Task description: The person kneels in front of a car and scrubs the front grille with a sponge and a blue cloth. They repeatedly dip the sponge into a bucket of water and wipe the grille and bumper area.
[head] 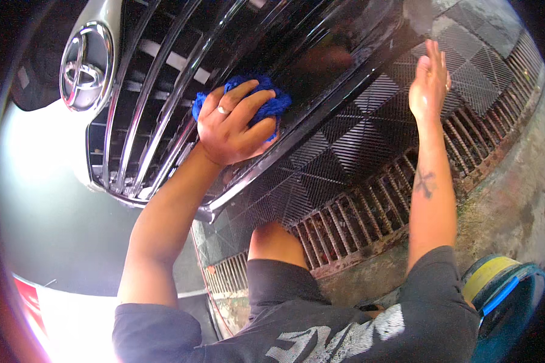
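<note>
My left hand point(238, 122), with a ring on one finger, presses a crumpled blue cloth point(272, 102) against the lower front of a car, beside its chrome-slatted grille point(152, 131). The fingers are spread over the cloth, which bulges out around them. To the upper left of this hand sits the Toyota emblem point(87, 68) in its chrome oval. My right hand point(429, 86) is off to the right, past the glossy dark lower bumper trim point(331, 106). It is raised with the fingers straight and near one another, and no object shows in it; its palm is only partly visible.
Black and grey ribbed floor tiles point(356, 136) lie below the bumper. A rusty metal drain grate point(359, 218) runs diagonally past my knee, bordered by stained concrete point(495, 199). A round container with a yellow and blue rim point(490, 277) stands at the lower right.
</note>
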### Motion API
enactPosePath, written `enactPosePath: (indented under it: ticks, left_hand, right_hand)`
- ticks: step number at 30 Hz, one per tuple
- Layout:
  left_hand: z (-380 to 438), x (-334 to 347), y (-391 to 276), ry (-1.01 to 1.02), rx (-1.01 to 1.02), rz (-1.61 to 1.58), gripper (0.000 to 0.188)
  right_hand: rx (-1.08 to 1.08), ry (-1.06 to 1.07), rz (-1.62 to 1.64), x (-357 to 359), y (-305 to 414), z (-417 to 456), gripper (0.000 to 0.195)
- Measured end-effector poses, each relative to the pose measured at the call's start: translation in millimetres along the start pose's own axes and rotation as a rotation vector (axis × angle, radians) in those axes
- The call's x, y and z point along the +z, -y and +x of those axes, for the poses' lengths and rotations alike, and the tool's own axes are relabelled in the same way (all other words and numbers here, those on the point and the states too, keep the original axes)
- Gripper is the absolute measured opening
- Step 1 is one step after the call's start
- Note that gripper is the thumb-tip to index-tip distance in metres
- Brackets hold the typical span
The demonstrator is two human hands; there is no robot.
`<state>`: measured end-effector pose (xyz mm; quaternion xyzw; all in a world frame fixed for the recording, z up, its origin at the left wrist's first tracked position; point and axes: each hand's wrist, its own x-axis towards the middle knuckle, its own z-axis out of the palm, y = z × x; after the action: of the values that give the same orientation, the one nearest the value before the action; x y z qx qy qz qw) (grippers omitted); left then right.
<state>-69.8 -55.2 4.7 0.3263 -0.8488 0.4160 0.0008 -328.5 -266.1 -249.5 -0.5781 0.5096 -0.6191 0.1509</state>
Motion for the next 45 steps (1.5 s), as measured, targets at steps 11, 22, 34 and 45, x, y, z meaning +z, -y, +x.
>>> enactPosePath:
  ticks: [11, 22, 34, 45]
  left_hand:
    - [121, 28, 6, 0.132, 0.177, -0.116, 0.033]
    - [225, 98, 18, -0.234, 0.04, -0.047, 0.013]
    - [229, 111, 17, -0.371, 0.065, -0.049, 0.015]
    - [231, 113, 18, -0.424, 0.091, -0.049, 0.02]
  right_hand:
    - [-0.109, -0.067, 0.054, 38, 46, -38, 0.055]
    - [-0.09, 0.184, -0.308, 52, 69, -68, 0.064]
    - [-0.06, 0.126, -0.365, 55, 46, -38, 0.064]
    - [-0.083, 0.144, -0.378, 51, 47, -39, 0.064]
